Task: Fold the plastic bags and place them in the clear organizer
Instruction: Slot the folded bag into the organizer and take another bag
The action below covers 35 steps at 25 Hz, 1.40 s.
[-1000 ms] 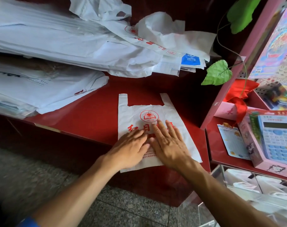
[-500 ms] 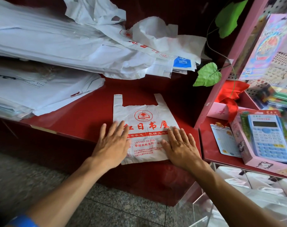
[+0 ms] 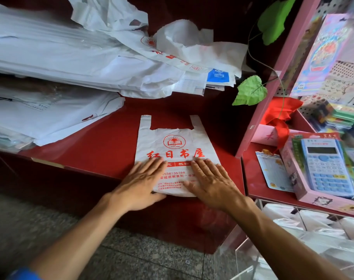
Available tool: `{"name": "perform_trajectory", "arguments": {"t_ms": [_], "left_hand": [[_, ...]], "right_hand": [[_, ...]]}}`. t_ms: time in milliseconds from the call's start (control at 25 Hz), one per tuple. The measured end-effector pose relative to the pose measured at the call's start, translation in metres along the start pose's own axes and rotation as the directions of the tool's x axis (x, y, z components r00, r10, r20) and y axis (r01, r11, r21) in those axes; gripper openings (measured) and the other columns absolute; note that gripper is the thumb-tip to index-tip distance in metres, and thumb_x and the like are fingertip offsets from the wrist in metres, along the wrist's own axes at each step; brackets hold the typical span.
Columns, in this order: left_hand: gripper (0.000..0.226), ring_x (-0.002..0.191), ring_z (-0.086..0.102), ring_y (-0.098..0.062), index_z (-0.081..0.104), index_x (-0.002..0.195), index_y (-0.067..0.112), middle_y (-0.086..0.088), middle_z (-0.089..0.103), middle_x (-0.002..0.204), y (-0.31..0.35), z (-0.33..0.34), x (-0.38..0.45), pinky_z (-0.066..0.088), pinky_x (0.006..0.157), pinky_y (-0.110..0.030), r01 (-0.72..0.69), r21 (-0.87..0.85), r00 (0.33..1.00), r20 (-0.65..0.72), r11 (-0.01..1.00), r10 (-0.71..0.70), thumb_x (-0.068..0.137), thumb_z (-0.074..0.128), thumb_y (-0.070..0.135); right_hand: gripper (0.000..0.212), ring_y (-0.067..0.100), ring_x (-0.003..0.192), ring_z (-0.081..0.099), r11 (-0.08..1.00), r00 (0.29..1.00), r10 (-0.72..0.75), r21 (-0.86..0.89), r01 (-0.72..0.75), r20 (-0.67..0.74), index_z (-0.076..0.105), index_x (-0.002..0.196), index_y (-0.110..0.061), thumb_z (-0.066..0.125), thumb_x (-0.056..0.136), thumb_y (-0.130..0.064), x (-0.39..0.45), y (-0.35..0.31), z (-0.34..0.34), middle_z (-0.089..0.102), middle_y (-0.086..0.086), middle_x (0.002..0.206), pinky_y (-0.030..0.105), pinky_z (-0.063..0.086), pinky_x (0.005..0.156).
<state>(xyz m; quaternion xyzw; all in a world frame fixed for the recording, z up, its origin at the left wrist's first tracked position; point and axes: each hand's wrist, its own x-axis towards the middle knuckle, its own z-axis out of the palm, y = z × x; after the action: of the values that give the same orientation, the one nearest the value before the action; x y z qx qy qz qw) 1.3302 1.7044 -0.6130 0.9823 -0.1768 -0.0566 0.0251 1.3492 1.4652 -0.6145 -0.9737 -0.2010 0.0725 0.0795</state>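
A white plastic bag point(image 3: 173, 142) with red print lies flat on the red counter point(image 3: 103, 146), handles pointing away from me. My left hand point(image 3: 141, 182) presses flat on its lower left part, fingers straight. My right hand point(image 3: 212, 182) presses flat on its lower right part. The clear organizer point(image 3: 305, 229) stands at the lower right, below the counter's edge, with folded white bags in its compartments.
Piles of white plastic bags point(image 3: 81, 63) cover the counter's back and left. A pink shelf post point(image 3: 273, 77) rises on the right, with green leaves point(image 3: 250, 91). A boxed calculator point(image 3: 327, 166) and cards lie on the lower red shelf. Grey stone floor lies below.
My hands swept outward from the bag's middle to its sides, then came back inward onto its lower half. The bag lies flatter.
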Motion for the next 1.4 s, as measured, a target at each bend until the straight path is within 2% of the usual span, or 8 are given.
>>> {"name": "perform_trajectory", "arguments": {"t_ms": [200,480,680,840,960,1040,1160,1400], "left_hand": [[0.120,0.147,-0.024,-0.012,-0.027,0.149,0.035,0.007,-0.026,0.160,-0.021,0.015,-0.008,-0.010,0.122,-0.042,-0.010,0.105,0.997,-0.072,0.994,0.018,0.078,0.070,0.038],[0.091,0.123,0.060,-0.026,0.048,0.139,0.017,-0.006,0.060,0.137,0.008,0.023,-0.012,0.049,0.104,-0.040,-0.213,0.096,0.905,-0.355,0.972,0.234,0.053,0.078,0.011],[0.059,0.130,0.050,-0.003,0.059,0.136,0.024,0.011,0.055,0.140,-0.014,0.003,-0.020,0.030,0.116,-0.025,-0.181,-0.158,0.929,-0.352,0.971,0.116,0.079,0.062,0.012],[0.031,0.091,0.071,-0.006,0.073,0.114,0.032,0.020,0.072,0.106,-0.042,-0.008,-0.032,0.058,0.081,-0.032,-0.083,-0.393,0.925,-0.371,0.916,-0.075,0.087,0.069,0.018],[0.028,0.096,0.063,0.002,0.076,0.108,0.026,0.027,0.066,0.099,-0.049,-0.005,-0.031,0.045,0.087,-0.012,-0.015,-0.464,0.901,-0.391,0.886,-0.190,0.083,0.077,0.013],[0.021,0.092,0.059,0.008,0.077,0.101,0.026,0.032,0.064,0.091,-0.046,-0.006,-0.028,0.036,0.083,-0.001,-0.017,-0.513,0.895,-0.391,0.858,-0.216,0.083,0.076,0.017],[0.011,0.080,0.064,-0.005,0.073,0.078,0.032,0.014,0.070,0.080,-0.042,-0.008,-0.022,0.045,0.074,-0.024,0.007,-0.630,0.892,-0.346,0.776,-0.289,0.088,0.068,0.032],[0.046,0.060,0.043,-0.017,0.058,0.068,0.002,-0.016,0.050,0.063,-0.045,-0.001,-0.014,0.037,0.057,-0.039,0.125,-0.725,0.827,-0.301,0.678,-0.474,0.083,0.061,0.046]], "right_hand": [[0.115,0.018,0.147,-0.028,0.991,0.991,-0.056,-0.111,0.070,0.123,-0.019,0.153,-0.035,0.012,0.061,-0.096,-0.009,0.004,-0.007,-0.028,-0.011,0.160,0.051,-0.012,0.120],[0.115,0.021,0.150,-0.019,0.990,0.998,-0.010,-0.141,0.018,0.057,-0.010,0.156,-0.030,0.006,0.061,-0.092,-0.007,-0.006,-0.005,-0.017,-0.005,0.164,0.054,-0.012,0.119],[0.099,0.012,0.152,0.004,0.993,0.993,-0.114,-0.022,0.114,0.033,0.018,0.156,-0.036,0.012,0.072,-0.088,-0.008,0.005,-0.020,0.007,-0.013,0.165,0.046,0.007,0.123],[0.048,0.012,0.141,0.039,0.976,0.987,-0.094,0.185,0.117,-0.131,0.058,0.137,-0.028,0.052,0.090,-0.037,-0.010,0.033,-0.026,0.046,-0.006,0.151,0.032,0.028,0.119],[0.025,-0.002,0.117,0.056,0.913,0.981,-0.049,0.390,0.121,-0.189,0.074,0.115,-0.024,0.064,0.093,-0.015,-0.014,0.043,-0.028,0.066,-0.008,0.127,0.002,0.034,0.097],[0.017,-0.012,0.089,0.060,0.862,0.983,0.025,0.501,0.070,-0.181,0.077,0.104,-0.024,0.067,0.092,-0.017,-0.014,0.042,-0.029,0.072,-0.019,0.098,0.003,0.042,0.078],[0.021,0.002,0.050,0.042,0.801,0.955,0.202,0.597,-0.034,-0.217,0.072,0.075,-0.009,0.067,0.091,-0.022,-0.012,0.046,-0.027,0.048,-0.012,0.055,0.024,0.035,0.052],[0.028,0.016,0.056,0.049,0.813,0.867,0.412,0.542,-0.211,-0.281,0.062,0.066,-0.011,0.067,0.090,-0.024,-0.008,0.045,-0.026,0.052,-0.001,0.057,0.022,0.032,0.047]]}}
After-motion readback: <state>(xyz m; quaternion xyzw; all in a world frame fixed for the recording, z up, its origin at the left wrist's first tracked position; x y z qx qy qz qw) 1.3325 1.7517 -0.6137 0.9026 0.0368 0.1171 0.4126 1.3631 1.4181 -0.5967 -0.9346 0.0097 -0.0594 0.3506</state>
